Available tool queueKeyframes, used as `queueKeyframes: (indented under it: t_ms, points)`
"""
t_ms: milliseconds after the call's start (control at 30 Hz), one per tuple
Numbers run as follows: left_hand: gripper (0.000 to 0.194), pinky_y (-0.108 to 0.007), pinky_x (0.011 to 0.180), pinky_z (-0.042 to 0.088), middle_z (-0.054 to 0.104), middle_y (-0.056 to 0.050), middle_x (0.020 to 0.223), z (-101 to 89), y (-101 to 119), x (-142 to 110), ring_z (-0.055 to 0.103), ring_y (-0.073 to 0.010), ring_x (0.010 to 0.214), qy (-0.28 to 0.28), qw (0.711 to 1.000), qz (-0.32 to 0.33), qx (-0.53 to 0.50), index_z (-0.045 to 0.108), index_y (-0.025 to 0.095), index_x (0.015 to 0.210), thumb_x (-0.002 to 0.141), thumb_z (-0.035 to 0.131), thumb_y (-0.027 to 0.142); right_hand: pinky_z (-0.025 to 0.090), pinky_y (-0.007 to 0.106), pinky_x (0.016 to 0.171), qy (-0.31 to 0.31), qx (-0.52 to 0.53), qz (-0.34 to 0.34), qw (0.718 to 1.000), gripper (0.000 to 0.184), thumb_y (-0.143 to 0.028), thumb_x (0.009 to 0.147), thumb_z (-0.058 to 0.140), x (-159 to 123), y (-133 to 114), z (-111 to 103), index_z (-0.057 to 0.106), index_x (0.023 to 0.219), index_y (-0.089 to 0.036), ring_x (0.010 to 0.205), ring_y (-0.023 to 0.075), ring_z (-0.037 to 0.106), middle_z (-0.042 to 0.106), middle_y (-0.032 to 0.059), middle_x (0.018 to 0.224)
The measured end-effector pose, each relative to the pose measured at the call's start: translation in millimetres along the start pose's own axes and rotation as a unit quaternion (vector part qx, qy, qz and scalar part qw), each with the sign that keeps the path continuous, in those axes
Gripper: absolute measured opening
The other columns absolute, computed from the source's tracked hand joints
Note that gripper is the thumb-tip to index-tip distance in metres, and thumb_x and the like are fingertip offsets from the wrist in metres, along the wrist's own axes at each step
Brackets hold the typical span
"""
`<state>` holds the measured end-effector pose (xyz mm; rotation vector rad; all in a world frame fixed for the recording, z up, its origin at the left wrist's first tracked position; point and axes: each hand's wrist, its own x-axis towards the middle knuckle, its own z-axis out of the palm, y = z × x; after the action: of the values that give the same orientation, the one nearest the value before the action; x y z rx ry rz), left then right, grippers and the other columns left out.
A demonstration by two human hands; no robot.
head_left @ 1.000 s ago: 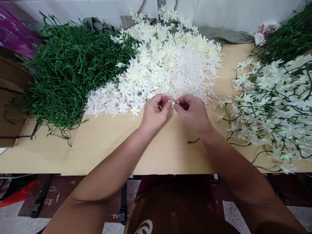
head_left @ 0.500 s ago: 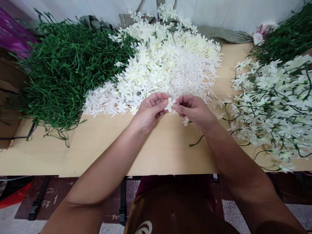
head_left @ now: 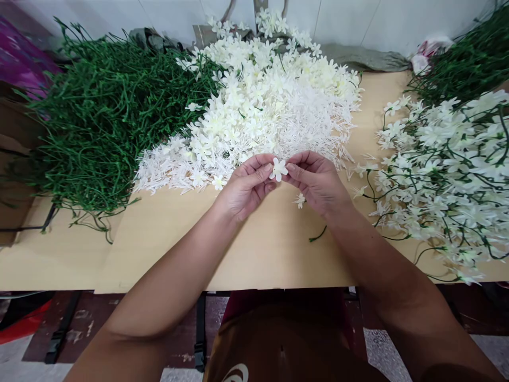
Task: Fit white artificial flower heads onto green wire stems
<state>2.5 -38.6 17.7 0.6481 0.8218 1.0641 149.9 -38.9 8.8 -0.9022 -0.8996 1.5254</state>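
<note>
The bench (head_left: pixel 262 252), tan-surfaced, spans my remote view, its rear edge near a tiled wall (head_left: pixel 350 26). A heap of green artificial stems (head_left: pixel 107 116) covers its rear left corner. Beside it, from mid-bench toward the rear edge, I observe a mound of white artificial blossoms (head_left: pixel 246 111), mixed with slender white spiky pieces (head_left: pixel 318 122). Stemmed white flowers (head_left: pixel 449 164) lie along the right end, reaching almost to the front edge; a second green heap (head_left: pixel 485 61) occupies the rear right corner.

The left hand (head_left: pixel 252 185) and right hand (head_left: pixel 316 183) meet in front of the mound. In the left, thumb and forefinger pinch one white five-petalled blossom (head_left: pixel 279 169), face up, with the other fingers loosely curled. The right thumb and fingertips are at that blossom's right edge; I cannot tell whether they grip it or merely touch it, nor what lies behind the petals.

Smaller still, a short green stem end (head_left: pixel 318 235) and a loose blossom (head_left: pixel 300 200) lie by the right wrist; whether they join beneath it is hidden.

Hazards, in my judgement: uneven pressure from the two pinches could crease or tear a petal; a slackened left pinch could lose the blossom among its lookalikes; a sweep of the right forearm could push the stem end off the front edge.
</note>
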Motion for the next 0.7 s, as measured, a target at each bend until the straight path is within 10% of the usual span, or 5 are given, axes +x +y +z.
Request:
queueKeyframes:
  t_ms: [367,700]
  points:
    - [0.022,-0.019,0.061,0.054,0.064,0.004,0.064,-1.8,-9,1,0.057,-0.0045,0.054,0.0,0.999,-0.028,-0.036,0.064,0.017,0.077,0.062,0.08,0.015,0.048,0.023,0.054,0.042,-0.005,-0.014,0.999,0.048,-0.044,0.039,0.09,-4,2,12,0.059,0.066,-0.019,0.055,0.0062,0.053,0.06,-0.0065,0.06]
    - [0.016,-0.018,0.056,0.048,0.059,0.005,0.059,-2.2,-9,0,0.054,-0.0043,0.053,0.016,0.999,-0.026,-0.039,0.063,0.017,0.075,0.066,0.074,0.01,0.053,0.027,0.061,0.029,-0.134,-0.12,0.983,0.037,-0.046,0.065,0.08,-8,7,17,0.053,0.071,-0.021,0.06,0.0093,0.058,0.059,-0.0043,0.064]
